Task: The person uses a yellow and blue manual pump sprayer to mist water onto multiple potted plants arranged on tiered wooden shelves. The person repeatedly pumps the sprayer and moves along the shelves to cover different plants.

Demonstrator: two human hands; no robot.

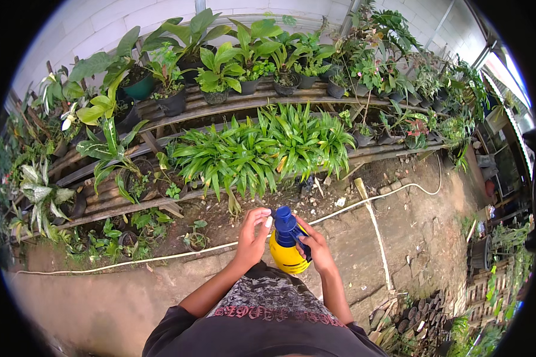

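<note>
A yellow pump spray bottle point(288, 259) with a dark blue top and handle is held upright in front of my body. My right hand point(315, 247) grips its blue handle from the right side. On the other side, my left hand point(252, 236) is raised at the nozzle, with thumb and fingertips close around the nozzle's tip; whether they touch it I cannot tell. Beyond both hands, dense green strap-leaved plants point(268, 154) stand on the lower wooden shelf.
Tiered wooden shelves point(196, 114) hold many potted plants ahead and to the left. A pale hose point(161, 258) crosses the dirt floor. Stacked dark pots point(417, 312) and wood pieces lie at lower right. A black pot point(481, 253) stands at far right.
</note>
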